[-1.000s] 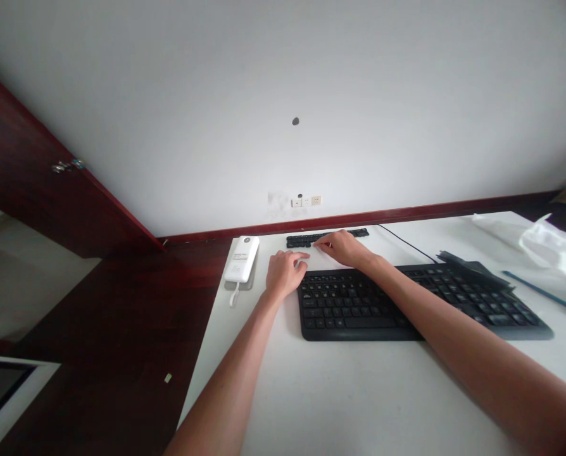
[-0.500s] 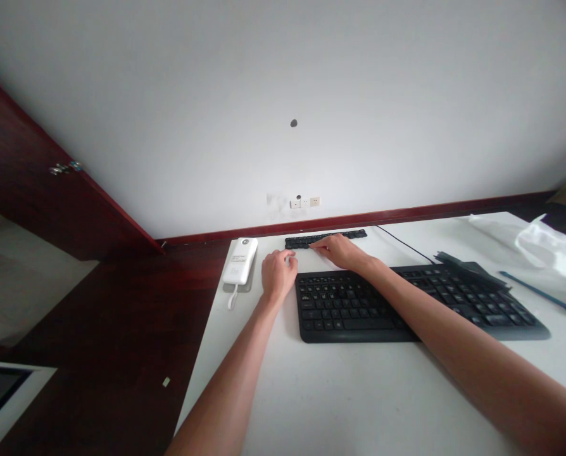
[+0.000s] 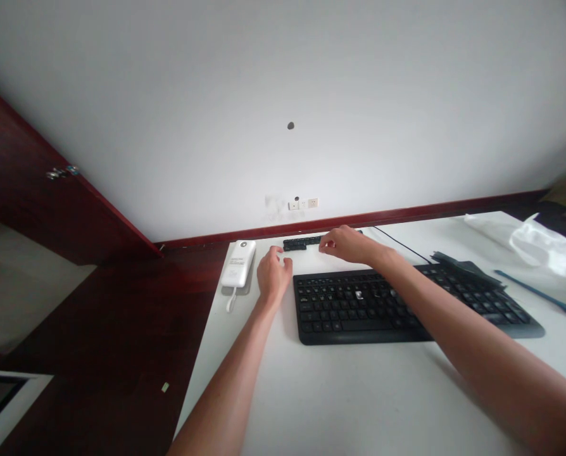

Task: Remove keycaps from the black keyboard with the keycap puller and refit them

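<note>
At the back of the white table (image 3: 340,399) lies a double row of small black pieces that look like keycaps (image 3: 295,244). My right hand (image 3: 347,244) is over the right part of this row and hides some of it. Its fingers are curled together, and whatever is between them is hidden. My left hand (image 3: 272,272) is near the row's left end, thumb and forefinger apart, with nothing visible in it. In front of my hands is a black keyboard (image 3: 344,324), partly covered by my right forearm. One whitish spot shows among its keys.
A white power bank (image 3: 238,265) with a strap lies at the table's left edge. On the right are a dark flat piece (image 3: 468,271) on the keyboard, a blue-grey brush-like stick (image 3: 534,291) and a white plastic bag (image 3: 544,244). A black cable (image 3: 399,244) runs behind the keyboard.
My right hand has drawn back to the right from the front line of keycaps, its fingers more curled. My left hand stays almost in place. The view has shifted slightly.
</note>
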Motion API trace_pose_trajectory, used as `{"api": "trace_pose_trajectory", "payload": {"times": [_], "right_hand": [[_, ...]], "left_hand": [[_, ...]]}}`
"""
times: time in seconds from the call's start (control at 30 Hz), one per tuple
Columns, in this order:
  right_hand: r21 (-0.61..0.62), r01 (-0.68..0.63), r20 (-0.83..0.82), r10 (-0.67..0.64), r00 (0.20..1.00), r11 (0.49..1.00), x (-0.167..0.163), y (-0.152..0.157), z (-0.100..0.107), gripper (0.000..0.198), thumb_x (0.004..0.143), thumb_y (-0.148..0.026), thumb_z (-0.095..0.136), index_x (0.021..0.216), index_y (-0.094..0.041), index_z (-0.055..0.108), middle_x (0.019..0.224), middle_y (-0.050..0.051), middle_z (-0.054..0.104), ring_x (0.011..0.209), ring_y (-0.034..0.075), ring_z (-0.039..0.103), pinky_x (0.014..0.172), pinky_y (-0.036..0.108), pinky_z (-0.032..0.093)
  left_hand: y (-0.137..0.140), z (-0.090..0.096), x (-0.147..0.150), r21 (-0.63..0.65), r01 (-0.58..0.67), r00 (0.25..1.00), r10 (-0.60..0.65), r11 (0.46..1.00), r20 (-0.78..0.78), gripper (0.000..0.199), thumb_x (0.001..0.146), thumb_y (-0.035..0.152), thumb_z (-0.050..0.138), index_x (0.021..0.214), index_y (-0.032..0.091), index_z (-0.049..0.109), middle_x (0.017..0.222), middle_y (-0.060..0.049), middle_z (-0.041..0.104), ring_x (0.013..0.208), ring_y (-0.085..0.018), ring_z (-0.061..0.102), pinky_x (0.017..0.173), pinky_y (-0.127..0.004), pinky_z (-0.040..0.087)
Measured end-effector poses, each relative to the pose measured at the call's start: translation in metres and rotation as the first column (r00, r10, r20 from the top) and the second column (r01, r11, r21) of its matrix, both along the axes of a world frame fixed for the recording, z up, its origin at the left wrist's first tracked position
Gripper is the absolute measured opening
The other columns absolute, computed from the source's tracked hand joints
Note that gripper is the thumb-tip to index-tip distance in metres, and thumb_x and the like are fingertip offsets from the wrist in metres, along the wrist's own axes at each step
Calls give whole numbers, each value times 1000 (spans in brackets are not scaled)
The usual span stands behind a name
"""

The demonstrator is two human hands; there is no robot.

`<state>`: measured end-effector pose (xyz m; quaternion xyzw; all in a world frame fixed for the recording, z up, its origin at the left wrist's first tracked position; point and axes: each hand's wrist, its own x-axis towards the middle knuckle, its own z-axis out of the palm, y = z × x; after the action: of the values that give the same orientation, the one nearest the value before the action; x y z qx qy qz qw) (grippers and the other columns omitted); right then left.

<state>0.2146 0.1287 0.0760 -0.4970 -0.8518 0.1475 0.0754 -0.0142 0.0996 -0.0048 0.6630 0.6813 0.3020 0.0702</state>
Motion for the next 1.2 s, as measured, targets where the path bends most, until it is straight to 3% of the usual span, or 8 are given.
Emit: {"api": "trace_pose_trajectory", "payload": {"times": [0.1,0.2,0.4,0.6,0.7,0.8,0.97,1.2], "right_hand": [[-146,-39,85,52,995,989,6,-17,32,14,86,-28,68,90,-23,81,94,5,80,85,23,72,69,28,47],[-248,-70,132,105,986,966,0,-37,50,10,81,-29,75,88,-24,80,91,2,79,78,21,71,61,28,44],[-354,-59,342,188,921,933,-26,-53,41,19,69,-27,88,87,-20,83,83,7,78,83,28,73,59,30,43],[-313,-57,379,180,908,948,-35,-57,32,16,68,-15,87,83,-17,84,81,10,78,80,29,73,57,31,43],[-304,-97,278,186,942,948,-29,-52,32,11,71,-13,82,80,-19,82,78,7,78,80,27,73,61,30,46],[-203,-97,124,124,984,974,-19,-37,27,15,74,-12,76,86,-21,79,84,3,79,83,23,74,66,28,49],[9,16,64,-17,998,1000,-7,-6,0,14,78,-12,72,87,-20,79,88,5,80,85,23,74,73,28,50],[29,71,-38,-70,997,997,-2,14,-40,11,88,-23,72,93,-19,81,90,7,80,86,23,73,77,29,51]], "left_hand": [[-2,4,-2,-10,-12,998,11,1000,-59,34,91,25,57,125,19,60,98,-7,72,100,-26,67,91,-36,46],[-2,6,-4,-43,3,995,-7,999,-100,38,91,26,55,128,18,60,104,-9,73,105,-29,66,94,-39,46],[-1,4,-6,-70,24,992,-33,997,-125,40,92,27,54,130,19,62,111,-10,73,109,-31,65,96,-42,45],[0,4,-5,-72,40,988,-50,997,-148,39,91,26,53,129,21,62,114,-10,73,107,-31,64,93,-42,45],[-1,5,-4,-69,47,986,-57,997,-156,39,91,25,53,129,22,63,113,-9,73,106,-30,64,93,-41,45],[-1,6,-3,-66,53,985,-63,996,-158,39,91,25,54,129,22,63,110,-9,73,106,-30,64,92,-41,44],[-2,5,-3,-48,67,989,-73,997,-127,38,90,22,54,127,23,64,105,-7,72,104,-27,65,91,-39,44],[0,3,-4,-26,65,995,-67,998,-75,37,90,20,55,126,23,64,101,-6,72,101,-25,65,90,-37,44]]}}
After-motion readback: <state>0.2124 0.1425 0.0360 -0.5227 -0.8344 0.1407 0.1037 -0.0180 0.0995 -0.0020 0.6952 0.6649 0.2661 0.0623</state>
